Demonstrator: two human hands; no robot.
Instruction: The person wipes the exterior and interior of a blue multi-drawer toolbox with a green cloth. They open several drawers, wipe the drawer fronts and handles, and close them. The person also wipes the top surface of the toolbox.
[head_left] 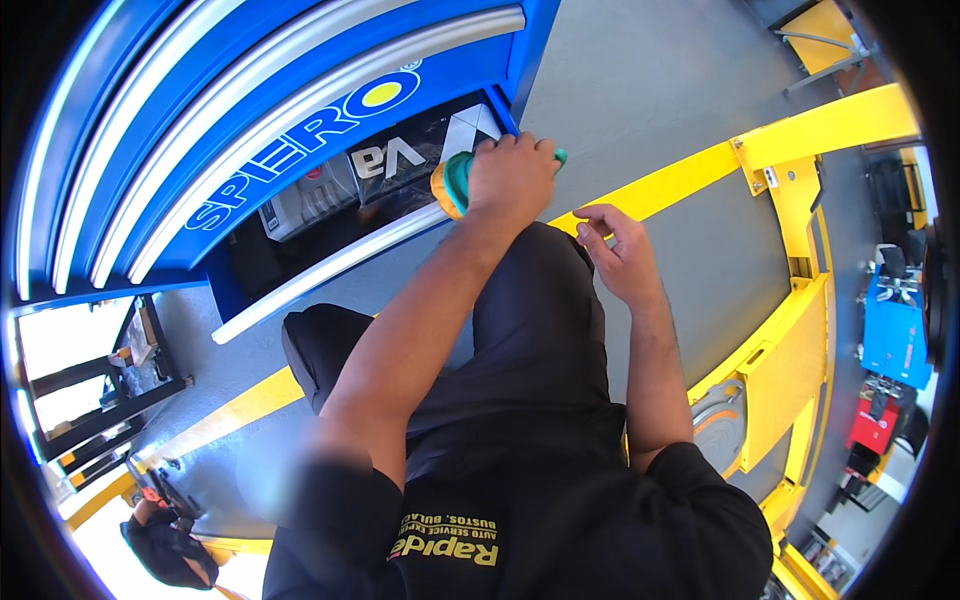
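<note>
My left hand (512,180) is closed over a rounded green and yellow-orange thing (455,184), whose kind I cannot make out. Part of it sticks out on both sides of the fingers. The hand is above the right end of an open bottom drawer (335,262) of a blue tool cabinet (440,95). Inside the drawer lie a grey case (310,205) and a dark box with white lettering (400,165). My right hand (618,250) hovers beside my knee, fingers loosely bent and thumb apart, with nothing visible in it.
A yellow steel frame (790,370) of a vehicle lift runs along the right, with a yellow bar (680,180) crossing behind my right hand. Farther right are a blue cart (897,325) and a red box (873,425). Another person (165,545) is at the lower left.
</note>
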